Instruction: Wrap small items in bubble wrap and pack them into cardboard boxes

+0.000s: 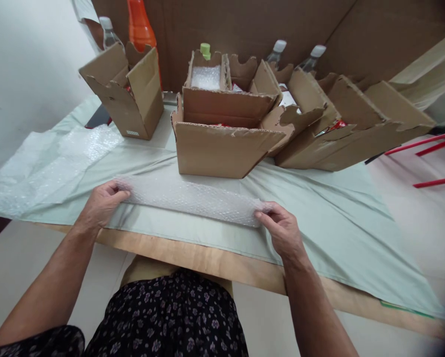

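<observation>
A long folded strip of bubble wrap [193, 199] stretches between my two hands, low over the front of the cloth-covered table. Its left end is pinched in my left hand [104, 202], thumb on top. At the other end, my right hand [281, 226] grips the strip between thumb and fingers. Just beyond the strip stands an open cardboard box [222, 151], with a bit of something red inside. More bubble wrap [59, 161] lies loosely spread on the table's left part.
Several open cardboard boxes [319, 148] stand to the right and behind. Another box [133, 106] is at the back left, near an orange bottle [140, 27]. Clear bottles with white caps [279, 47] stand behind. The wooden table edge [193, 255] runs in front of me.
</observation>
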Motion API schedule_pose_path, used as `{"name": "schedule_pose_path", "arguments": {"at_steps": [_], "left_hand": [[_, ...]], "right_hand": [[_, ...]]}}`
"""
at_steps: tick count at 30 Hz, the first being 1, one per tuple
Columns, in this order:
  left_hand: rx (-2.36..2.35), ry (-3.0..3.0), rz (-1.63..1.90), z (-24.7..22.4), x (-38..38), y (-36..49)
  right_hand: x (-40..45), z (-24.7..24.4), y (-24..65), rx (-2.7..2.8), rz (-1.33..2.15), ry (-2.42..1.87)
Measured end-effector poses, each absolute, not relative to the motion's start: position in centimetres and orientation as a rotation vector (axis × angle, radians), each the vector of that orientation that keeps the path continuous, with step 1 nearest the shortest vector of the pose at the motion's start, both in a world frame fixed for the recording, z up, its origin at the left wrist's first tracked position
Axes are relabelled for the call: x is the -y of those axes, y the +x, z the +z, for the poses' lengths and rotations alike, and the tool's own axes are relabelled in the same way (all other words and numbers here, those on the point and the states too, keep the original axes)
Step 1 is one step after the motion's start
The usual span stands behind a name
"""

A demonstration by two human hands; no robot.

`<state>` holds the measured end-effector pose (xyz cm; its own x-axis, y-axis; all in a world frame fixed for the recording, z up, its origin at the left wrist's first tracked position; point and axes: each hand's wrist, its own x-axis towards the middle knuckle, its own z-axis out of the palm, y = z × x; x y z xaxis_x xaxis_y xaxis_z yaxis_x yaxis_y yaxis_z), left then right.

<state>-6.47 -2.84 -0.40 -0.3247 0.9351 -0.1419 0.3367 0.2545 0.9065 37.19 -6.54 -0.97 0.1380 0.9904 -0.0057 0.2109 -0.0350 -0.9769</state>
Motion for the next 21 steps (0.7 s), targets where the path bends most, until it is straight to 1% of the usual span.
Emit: {"name": "schedule_pose_path", "arguments": {"at_steps": [6, 12, 21], "left_hand": [[-1.727, 1.199, 1.091, -0.7, 2.7, -7.0], [-1.735, 1.124, 1.059, 0.2, 2.7, -6.9], [-1.782, 1.190, 1.067, 0.1, 2.4, -6.9]], "right_hand": [[6.8, -0.6, 37.1, 1.263, 1.067, -1.445], [7.1, 0.1, 36.8, 1.293, 1.198, -1.475], [6.8, 0.0, 36.8, 1.322, 1.145, -1.453]]}}
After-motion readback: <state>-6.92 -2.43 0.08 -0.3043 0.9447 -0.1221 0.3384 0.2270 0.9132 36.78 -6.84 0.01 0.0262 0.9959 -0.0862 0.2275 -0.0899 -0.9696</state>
